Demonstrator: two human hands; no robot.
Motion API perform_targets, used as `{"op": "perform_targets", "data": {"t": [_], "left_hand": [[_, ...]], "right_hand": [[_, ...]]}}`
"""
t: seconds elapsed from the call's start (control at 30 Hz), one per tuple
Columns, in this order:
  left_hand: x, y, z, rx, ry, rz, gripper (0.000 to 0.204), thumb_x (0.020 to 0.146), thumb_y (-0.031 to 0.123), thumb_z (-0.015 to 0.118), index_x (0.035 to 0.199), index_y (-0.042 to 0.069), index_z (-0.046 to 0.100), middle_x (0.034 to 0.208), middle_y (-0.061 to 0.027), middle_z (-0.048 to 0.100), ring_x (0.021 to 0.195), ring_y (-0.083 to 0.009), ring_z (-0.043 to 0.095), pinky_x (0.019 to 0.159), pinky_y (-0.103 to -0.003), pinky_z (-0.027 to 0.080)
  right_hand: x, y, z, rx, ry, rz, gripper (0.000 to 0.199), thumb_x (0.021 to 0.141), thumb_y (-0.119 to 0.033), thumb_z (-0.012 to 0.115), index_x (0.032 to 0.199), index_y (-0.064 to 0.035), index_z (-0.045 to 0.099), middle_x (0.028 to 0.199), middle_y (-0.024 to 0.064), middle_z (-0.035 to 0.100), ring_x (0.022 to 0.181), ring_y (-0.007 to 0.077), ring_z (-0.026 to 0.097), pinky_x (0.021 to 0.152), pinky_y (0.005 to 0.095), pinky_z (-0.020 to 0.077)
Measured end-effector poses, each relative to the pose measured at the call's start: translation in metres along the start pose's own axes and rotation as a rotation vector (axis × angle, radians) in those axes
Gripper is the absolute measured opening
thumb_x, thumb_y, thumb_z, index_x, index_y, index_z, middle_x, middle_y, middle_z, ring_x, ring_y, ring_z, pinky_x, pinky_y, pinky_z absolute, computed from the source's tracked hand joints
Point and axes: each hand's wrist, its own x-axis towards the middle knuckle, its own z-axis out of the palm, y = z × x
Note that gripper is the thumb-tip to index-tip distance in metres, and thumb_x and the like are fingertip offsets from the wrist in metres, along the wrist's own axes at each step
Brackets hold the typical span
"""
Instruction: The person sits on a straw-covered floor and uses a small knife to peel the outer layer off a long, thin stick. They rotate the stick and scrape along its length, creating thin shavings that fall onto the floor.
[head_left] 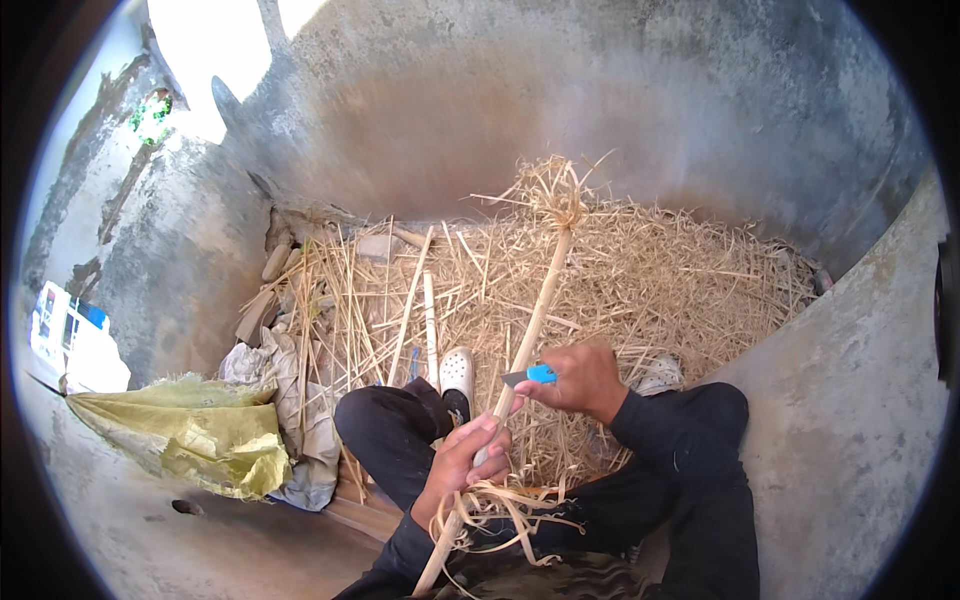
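Note:
A long pale wooden stick (543, 290) runs slanting from my lap up toward the far wall. Curled shavings (558, 192) bunch around its far end, and more loose curls (520, 510) hang about its near part. My left hand (472, 455) is wrapped round the stick below its middle. Just above it, my right hand (583, 380) grips a knife with a blue handle (541, 374). The dark blade (514, 379) lies against the stick, pointing left. Where blade and wood meet is partly hidden by my fingers.
Shavings and straw-like strips (690, 275) cover the floor ahead, with several longer sticks (411, 300) at the left. A yellowish woven sack (190, 430) hangs at the left. Concrete walls (640, 100) rise ahead and at both sides. My white clog (457, 370) rests among the strips.

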Motion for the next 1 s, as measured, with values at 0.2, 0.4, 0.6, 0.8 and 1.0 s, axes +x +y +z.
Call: {"op": "perform_targets", "data": {"t": [0.2,0.4,0.6,0.8,1.0], "left_hand": [[0.003,0.006,0.012,0.065,0.034,0.028,0.048,0.102,0.023,0.043,0.143,0.000,0.032,0.075,0.0022,0.043,0.044,-0.0013,0.031,0.048,-0.019,0.032],[0.005,0.004,0.017,0.086,0.089,0.044,0.048,0.101,0.019,0.043,0.143,-0.002,0.032,0.075,0.0015,0.043,0.042,-0.0013,0.032,0.045,-0.019,0.030],[0.001,-0.005,0.014,0.089,0.069,0.019,0.048,0.101,0.019,0.043,0.142,-0.002,0.032,0.076,0.0017,0.043,0.043,-0.0010,0.032,0.046,-0.019,0.033],[-0.011,-0.017,0.029,0.091,0.069,-0.076,0.048,0.101,0.018,0.043,0.143,-0.002,0.031,0.075,0.0012,0.044,0.043,-0.0018,0.032,0.046,-0.020,0.033],[-0.014,-0.010,0.008,0.079,0.044,0.002,0.048,0.102,0.018,0.039,0.143,-0.004,0.029,0.077,-0.0011,0.046,0.040,-0.0019,0.032,0.045,-0.021,0.034]], "right_hand": [[0.013,0.012,0.000,-0.017,0.065,-0.013,0.069,0.076,-0.077,0.052,0.050,-0.0131,0.049,0.044,0.0050,0.046,0.039,0.0246,0.053,0.039,0.0373,0.0395],[0.014,0.030,0.007,-0.107,0.102,0.002,0.072,0.076,-0.080,0.048,0.050,-0.0132,0.047,0.042,0.0041,0.044,0.037,0.0238,0.051,0.037,0.0366,0.0372],[0.021,0.060,0.007,-0.215,0.092,0.153,0.068,0.077,-0.077,0.052,0.052,-0.0135,0.053,0.041,0.0049,0.047,0.036,0.0205,0.051,0.034,0.0342,0.0361],[0.032,0.138,-0.001,-0.379,0.112,0.386,0.073,0.085,-0.074,0.042,0.051,-0.0113,0.053,0.044,0.0066,0.048,0.039,0.0221,0.052,0.036,0.0368,0.0367],[0.042,0.093,-0.016,0.036,-0.006,0.567,0.074,0.090,-0.070,0.038,0.055,-0.0074,0.056,0.045,0.0110,0.049,0.043,0.0268,0.052,0.044,0.0423,0.0393]]}}
